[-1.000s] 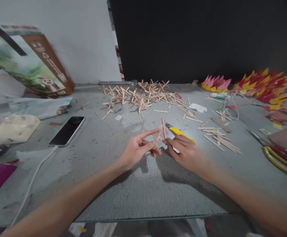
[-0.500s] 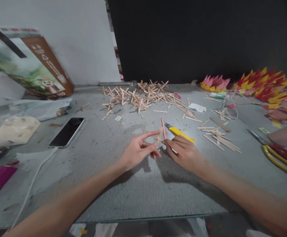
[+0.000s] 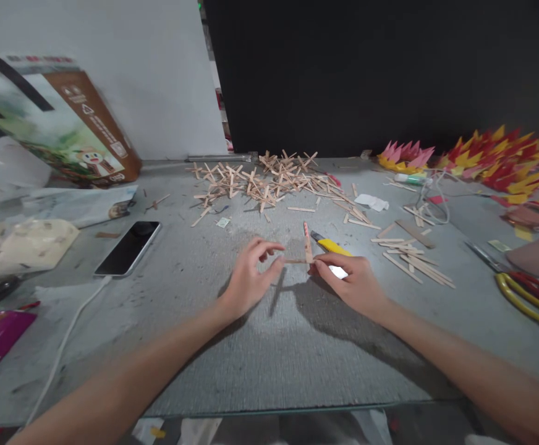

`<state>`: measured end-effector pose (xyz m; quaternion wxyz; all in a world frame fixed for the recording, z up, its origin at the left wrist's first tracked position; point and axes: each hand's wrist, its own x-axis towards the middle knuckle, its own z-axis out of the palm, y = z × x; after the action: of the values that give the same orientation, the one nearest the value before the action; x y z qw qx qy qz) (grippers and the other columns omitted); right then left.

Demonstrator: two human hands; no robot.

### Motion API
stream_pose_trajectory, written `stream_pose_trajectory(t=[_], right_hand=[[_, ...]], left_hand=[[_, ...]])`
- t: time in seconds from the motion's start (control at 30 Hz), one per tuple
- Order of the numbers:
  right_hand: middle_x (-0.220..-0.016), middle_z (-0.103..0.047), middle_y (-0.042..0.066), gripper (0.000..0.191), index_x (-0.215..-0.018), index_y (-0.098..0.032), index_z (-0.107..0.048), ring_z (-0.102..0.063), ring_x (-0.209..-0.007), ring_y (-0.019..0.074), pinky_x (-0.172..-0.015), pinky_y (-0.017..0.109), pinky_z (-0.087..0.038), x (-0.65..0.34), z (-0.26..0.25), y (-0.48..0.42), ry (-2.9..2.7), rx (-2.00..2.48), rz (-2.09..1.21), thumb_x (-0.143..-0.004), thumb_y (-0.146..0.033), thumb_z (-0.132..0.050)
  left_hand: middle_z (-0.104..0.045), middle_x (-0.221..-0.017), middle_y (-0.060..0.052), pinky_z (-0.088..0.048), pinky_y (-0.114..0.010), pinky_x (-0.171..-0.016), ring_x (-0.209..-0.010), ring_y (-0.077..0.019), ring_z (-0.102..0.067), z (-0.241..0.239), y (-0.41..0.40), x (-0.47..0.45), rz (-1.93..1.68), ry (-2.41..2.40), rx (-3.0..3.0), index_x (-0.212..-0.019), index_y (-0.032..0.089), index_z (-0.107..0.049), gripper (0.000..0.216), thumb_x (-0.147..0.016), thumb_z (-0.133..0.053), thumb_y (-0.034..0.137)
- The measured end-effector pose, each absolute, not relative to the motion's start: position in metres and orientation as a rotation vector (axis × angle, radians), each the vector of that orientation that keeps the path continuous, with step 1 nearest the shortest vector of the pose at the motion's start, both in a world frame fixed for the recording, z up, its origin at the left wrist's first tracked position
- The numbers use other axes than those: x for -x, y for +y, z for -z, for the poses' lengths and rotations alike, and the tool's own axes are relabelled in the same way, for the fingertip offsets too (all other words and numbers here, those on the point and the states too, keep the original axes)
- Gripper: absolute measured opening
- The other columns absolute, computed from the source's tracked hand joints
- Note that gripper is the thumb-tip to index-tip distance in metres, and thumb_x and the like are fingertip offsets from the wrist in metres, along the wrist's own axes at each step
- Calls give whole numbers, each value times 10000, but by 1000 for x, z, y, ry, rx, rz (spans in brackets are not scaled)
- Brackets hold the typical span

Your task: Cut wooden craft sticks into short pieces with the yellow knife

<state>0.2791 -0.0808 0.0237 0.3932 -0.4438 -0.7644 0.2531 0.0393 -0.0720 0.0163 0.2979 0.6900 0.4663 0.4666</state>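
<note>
Between my hands a small piece of joined wooden craft sticks (image 3: 309, 252) is held above the table, one stick pointing up and one lying crosswise. My right hand (image 3: 350, 278) pinches its right end between thumb and fingers. My left hand (image 3: 251, 272) has thumb and fingers apart, the thumb tip at the left end of the crosswise stick; whether it touches I cannot tell. Just behind the sticks lies a thin red-and-white patterned strip (image 3: 305, 228), partly hidden. A yellow box cutter (image 3: 332, 246) rests beside my right hand, which covers its lower end.
A heap of crossed craft sticks (image 3: 251, 182) spreads along the back. Loose sticks (image 3: 413, 259) and scissors (image 3: 524, 296) lie to the right, near red and yellow paper crowns (image 3: 496, 157). At left are a phone (image 3: 128, 248) on a cable and a printed bag (image 3: 79, 136).
My left hand has opened and drawn back a little to the left from the craft sticks. The held piece has turned, so one stick now points up. My right hand still pinches it.
</note>
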Motion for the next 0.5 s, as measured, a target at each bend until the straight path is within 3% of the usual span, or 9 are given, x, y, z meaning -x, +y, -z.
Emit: stream_pose_trajectory(t=[0.2, 0.5], right_hand=[[-896, -803, 13, 193, -949, -234, -777, -741, -788, 175, -725, 274, -568, -274, -23, -85, -1980, 1051, -785, -1005, -262, -595], [-864, -776, 29, 199, -935, -220, -757, -705, -757, 177, -695, 289, -534, -272, -17, -88, -2028, 997, -772, -1014, -278, -584]], left_hand=[[-764, -1093, -96, -537, -371, -939, -989, -240, -709, -14, -77, -45, -944, 1031, -1716, -1095, 202, -753, 325, -843, -817, 397], [-794, -1000, -72, -567, -358, -915, -980, -247, -753, -15, -87, -55, -912, 996, -1585, -974, 209, -773, 166, -905, -741, 357]])
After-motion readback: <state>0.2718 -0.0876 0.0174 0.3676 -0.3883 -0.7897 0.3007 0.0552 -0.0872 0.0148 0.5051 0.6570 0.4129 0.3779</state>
